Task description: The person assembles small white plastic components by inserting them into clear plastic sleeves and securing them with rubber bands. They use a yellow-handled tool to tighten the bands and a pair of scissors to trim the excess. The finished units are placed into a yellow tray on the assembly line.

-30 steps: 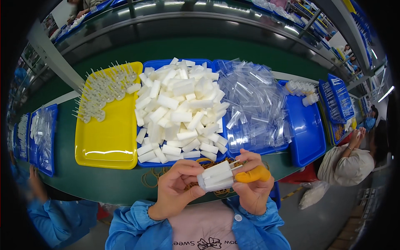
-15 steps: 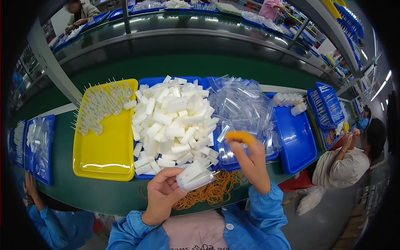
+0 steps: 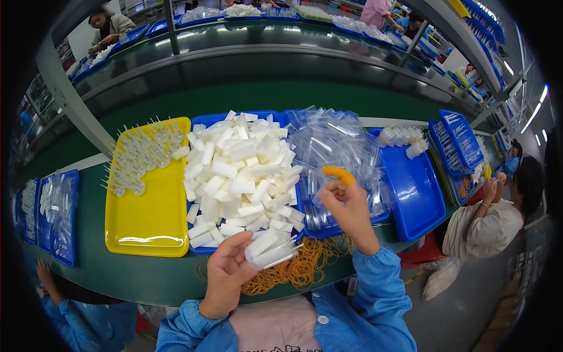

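Observation:
My left hand (image 3: 226, 273) is closed round a small bundle of clear plastic tubes with white blocks inside (image 3: 271, 249); thin clear ends stick out to the right. Over the tray of loose clear plastic sleeves (image 3: 331, 141) is my right hand (image 3: 350, 211), wearing an orange finger cot (image 3: 339, 175) on its index finger. That finger stretches forward while the thumb and other fingers are drawn together. Whatever they may pinch is too clear to make out. White rectangular blocks (image 3: 240, 170) heap up in a blue tray ahead of my left hand. Tan rubber bands (image 3: 293, 273) lie under the bundle.
At left, a yellow tray (image 3: 146, 217) bears several clear pieces with upright thin stems. A blue tray (image 3: 416, 199) at right carries finished-looking bundles (image 3: 402, 136) at its far end. Stacked trays (image 3: 460, 141) stand beyond it. Co-workers sit at both sides.
My right hand has drawn its thumb and fingers closer together and shifted slightly over the clear sleeves. My left hand keeps the bundle almost in place. The view has shifted slightly.

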Motion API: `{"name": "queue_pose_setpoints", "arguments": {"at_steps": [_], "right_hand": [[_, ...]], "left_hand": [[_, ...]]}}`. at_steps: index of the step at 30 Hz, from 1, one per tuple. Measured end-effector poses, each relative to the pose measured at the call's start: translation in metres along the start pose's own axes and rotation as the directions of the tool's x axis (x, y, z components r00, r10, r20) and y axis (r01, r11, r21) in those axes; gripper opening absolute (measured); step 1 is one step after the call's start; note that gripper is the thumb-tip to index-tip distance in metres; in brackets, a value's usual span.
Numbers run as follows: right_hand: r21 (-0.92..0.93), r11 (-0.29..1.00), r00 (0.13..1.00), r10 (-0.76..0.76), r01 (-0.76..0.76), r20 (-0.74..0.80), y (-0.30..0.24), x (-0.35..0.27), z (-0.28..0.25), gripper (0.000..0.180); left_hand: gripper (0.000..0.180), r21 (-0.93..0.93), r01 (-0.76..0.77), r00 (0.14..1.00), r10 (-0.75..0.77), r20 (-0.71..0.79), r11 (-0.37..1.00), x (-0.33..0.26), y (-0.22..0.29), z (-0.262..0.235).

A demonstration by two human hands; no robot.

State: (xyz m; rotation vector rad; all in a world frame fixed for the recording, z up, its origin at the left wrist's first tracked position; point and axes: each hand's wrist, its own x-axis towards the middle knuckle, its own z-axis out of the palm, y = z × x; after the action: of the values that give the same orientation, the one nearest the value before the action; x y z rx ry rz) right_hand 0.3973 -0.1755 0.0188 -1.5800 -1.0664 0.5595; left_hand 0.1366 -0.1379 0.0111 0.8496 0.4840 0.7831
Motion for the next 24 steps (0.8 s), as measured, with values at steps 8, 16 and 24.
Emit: {"name": "queue_pose_setpoints", "arguments": {"at_steps": [8,16,24], "right_hand": [[0.474,0.88,0.998,0.027,0.005,-0.06,-0.052,-0.047,0.008,0.028],[0.472,0.878,0.994,-0.026,0.075,-0.109,-0.042,-0.055,0.02,0.032],[0.511,0.86,0.999,0.02,0.006,-0.045,-0.036,-0.055,0.018,0.031]], "left_hand": [[0.052,0.279,-0.227,0.971,0.195,0.137,0.933,0.003,-0.009,0.001],[0.049,0.6,-0.311,0.95,0.222,0.22,0.737,-0.002,-0.006,-0.007],[0.051,0.643,-0.36,0.933,0.264,0.245,0.676,0.002,-0.002,-0.001]]}}
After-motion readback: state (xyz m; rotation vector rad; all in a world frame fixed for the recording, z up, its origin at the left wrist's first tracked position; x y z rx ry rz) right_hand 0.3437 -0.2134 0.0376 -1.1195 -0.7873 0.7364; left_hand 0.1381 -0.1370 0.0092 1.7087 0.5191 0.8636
